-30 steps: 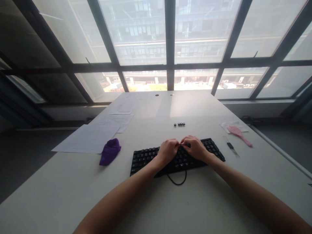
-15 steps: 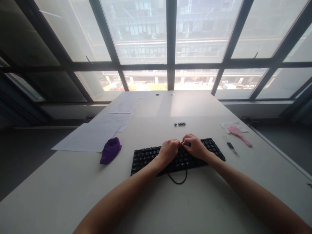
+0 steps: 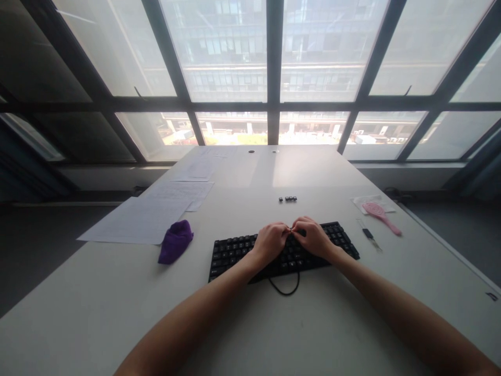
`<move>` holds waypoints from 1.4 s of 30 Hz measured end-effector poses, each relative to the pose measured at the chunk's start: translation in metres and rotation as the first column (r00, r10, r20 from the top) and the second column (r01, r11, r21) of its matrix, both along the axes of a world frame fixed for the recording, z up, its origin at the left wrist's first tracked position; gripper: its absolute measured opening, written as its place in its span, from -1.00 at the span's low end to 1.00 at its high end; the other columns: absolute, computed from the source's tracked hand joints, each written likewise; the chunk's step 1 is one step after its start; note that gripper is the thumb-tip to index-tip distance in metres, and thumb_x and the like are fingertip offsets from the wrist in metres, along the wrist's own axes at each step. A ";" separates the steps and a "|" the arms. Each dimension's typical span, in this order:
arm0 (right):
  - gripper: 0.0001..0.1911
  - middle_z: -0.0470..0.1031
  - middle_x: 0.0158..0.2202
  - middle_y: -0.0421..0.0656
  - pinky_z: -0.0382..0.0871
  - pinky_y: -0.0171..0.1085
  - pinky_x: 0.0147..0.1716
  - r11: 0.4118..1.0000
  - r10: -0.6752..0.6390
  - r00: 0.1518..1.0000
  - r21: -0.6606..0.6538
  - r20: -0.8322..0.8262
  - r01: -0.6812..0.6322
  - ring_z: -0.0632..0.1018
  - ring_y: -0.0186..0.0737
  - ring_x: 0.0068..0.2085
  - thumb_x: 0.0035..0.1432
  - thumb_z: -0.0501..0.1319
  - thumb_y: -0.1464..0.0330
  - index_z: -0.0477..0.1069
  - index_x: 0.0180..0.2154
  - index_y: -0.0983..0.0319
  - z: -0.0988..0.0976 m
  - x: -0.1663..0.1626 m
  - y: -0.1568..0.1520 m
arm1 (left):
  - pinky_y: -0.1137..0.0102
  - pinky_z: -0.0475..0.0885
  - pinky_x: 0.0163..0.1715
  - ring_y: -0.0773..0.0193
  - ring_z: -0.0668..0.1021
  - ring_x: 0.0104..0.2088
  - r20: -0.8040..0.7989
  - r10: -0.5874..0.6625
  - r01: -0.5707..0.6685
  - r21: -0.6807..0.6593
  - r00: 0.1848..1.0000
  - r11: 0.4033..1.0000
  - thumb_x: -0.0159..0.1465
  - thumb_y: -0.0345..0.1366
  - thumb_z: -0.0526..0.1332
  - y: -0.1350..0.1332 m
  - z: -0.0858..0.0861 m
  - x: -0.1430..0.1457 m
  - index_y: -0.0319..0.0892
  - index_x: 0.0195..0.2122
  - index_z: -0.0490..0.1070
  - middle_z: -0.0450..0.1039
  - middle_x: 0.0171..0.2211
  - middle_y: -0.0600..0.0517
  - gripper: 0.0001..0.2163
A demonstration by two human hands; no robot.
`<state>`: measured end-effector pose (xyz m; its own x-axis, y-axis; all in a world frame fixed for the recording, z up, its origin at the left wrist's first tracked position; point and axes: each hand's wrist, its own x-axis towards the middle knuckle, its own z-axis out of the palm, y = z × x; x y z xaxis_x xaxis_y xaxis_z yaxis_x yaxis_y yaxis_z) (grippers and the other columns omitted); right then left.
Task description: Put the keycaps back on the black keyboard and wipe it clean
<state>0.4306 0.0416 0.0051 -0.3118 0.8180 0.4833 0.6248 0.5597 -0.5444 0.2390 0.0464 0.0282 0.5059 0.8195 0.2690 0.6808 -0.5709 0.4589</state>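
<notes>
A black keyboard (image 3: 235,250) lies on the white table (image 3: 97,308), its cable looping toward me. My left hand (image 3: 269,241) and my right hand (image 3: 312,237) hover over its middle keys, fingers curled, fingertips meeting in a pinch on something too small to make out. Several loose black keycaps (image 3: 288,199) sit in a short row just beyond the keyboard.
A purple cloth (image 3: 175,241) lies left of the keyboard, next to paper sheets (image 3: 141,222). A pink brush (image 3: 378,212) and a small dark tool (image 3: 369,235) rest at the right. Large windows stand behind the table's far edge.
Both hands stay pinched together over the keyboard; only the view has shifted slightly.
</notes>
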 end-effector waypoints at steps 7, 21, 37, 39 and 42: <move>-0.85 0.51 -0.30 -0.15 0.37 -0.15 -0.08 1.000 0.005 1.000 -0.026 -0.007 -0.005 0.48 -0.14 -0.18 0.17 0.25 0.52 0.44 -0.42 0.18 0.002 -0.005 0.001 | 0.38 0.48 -0.04 0.19 0.62 -0.12 0.087 -0.018 0.020 -0.020 0.996 1.000 0.34 -0.33 0.20 0.008 -0.007 -0.007 -0.10 -0.28 0.63 0.65 -0.16 0.02 -0.81; -0.84 0.61 -0.27 -0.11 0.37 -0.21 -0.13 0.996 0.020 0.985 -0.086 0.171 -0.006 0.55 -0.13 -0.20 0.18 0.32 0.38 0.56 -0.46 0.18 0.029 -0.041 0.028 | 0.40 0.51 -0.07 0.24 0.64 -0.15 0.171 -0.051 0.067 -0.093 0.984 0.993 0.25 -0.33 0.29 0.045 0.012 -0.051 -0.14 -0.23 0.64 0.65 -0.18 0.01 -0.87; -0.81 0.62 -0.37 0.00 0.12 0.01 0.03 0.980 -0.174 0.907 -0.025 0.383 0.199 0.50 0.05 -0.07 0.08 0.29 0.59 0.56 -0.47 0.23 0.015 -0.008 0.156 | 0.34 0.47 -0.08 0.11 0.62 -0.12 -0.094 0.277 -0.288 -0.123 0.956 0.950 0.24 -0.30 0.31 0.154 -0.004 0.026 -0.10 -0.16 0.64 0.64 -0.17 -0.08 -0.83; -0.80 0.61 -0.38 -0.02 0.10 0.00 0.03 0.982 -0.162 0.913 -0.028 0.375 0.186 0.50 0.02 -0.09 0.08 0.28 0.59 0.54 -0.49 0.23 0.017 -0.008 0.154 | 0.34 0.47 -0.10 0.11 0.62 -0.14 -0.102 0.288 -0.298 -0.114 0.952 0.948 0.26 -0.31 0.27 0.152 -0.004 0.024 -0.11 -0.21 0.65 0.65 -0.20 -0.08 -0.84; -0.83 0.62 -0.31 -0.07 0.14 -0.05 0.01 0.984 -0.162 0.926 -0.011 0.342 0.176 0.51 -0.04 -0.10 0.14 0.26 0.54 0.56 -0.43 0.20 0.024 -0.005 0.142 | 0.36 0.46 -0.11 0.14 0.62 -0.16 -0.096 0.290 -0.299 -0.099 0.952 0.949 0.29 -0.30 0.24 0.145 -0.001 0.016 -0.11 -0.21 0.64 0.65 -0.22 -0.07 -0.83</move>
<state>0.4259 0.1837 0.0286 -0.3065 0.8898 0.3380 0.8593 0.4114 -0.3038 0.2551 0.1910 0.0267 0.2533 0.9577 0.1366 0.8477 -0.2877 0.4457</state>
